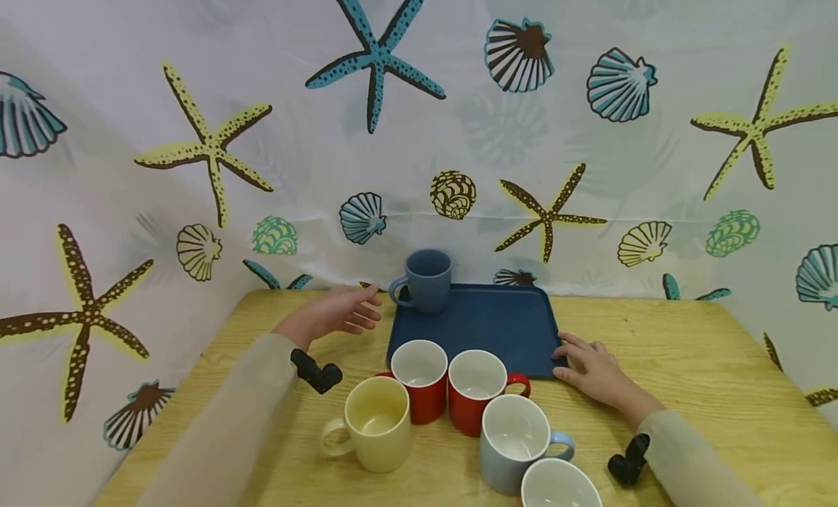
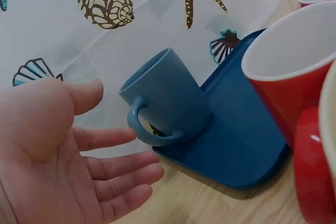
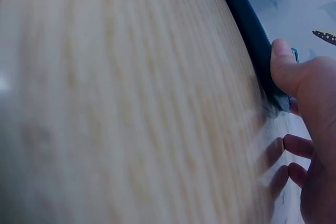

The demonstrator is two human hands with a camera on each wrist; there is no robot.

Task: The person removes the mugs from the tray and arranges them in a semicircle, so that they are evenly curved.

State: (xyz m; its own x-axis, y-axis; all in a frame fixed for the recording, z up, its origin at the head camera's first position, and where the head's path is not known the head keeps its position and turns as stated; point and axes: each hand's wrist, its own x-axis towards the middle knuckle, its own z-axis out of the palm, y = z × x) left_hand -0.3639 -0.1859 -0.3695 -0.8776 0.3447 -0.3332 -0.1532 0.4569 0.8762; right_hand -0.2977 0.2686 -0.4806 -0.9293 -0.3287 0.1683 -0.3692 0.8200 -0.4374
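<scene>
A blue mug (image 1: 428,281) stands upright on the back left corner of a dark blue tray (image 1: 497,318), its handle facing left. My left hand (image 1: 342,309) is just left of that mug, palm turned toward it and fingers extended, holding nothing. In the left wrist view, a small gap separates the fingertips (image 2: 149,171) from the mug's handle (image 2: 149,129). My right hand (image 1: 592,372) rests at the tray's front right corner, thumb and fingertips touching its edge. The right wrist view shows the thumb (image 3: 283,64) against the tray's rim (image 3: 252,40).
Two red mugs (image 1: 428,401) with white insides stand before the tray. A yellow mug (image 1: 380,434) is at their front left. A light blue mug (image 1: 504,456) and another white-lined mug (image 1: 559,485) stand front right. A patterned cloth (image 1: 458,129) hangs behind the wooden table (image 1: 674,347).
</scene>
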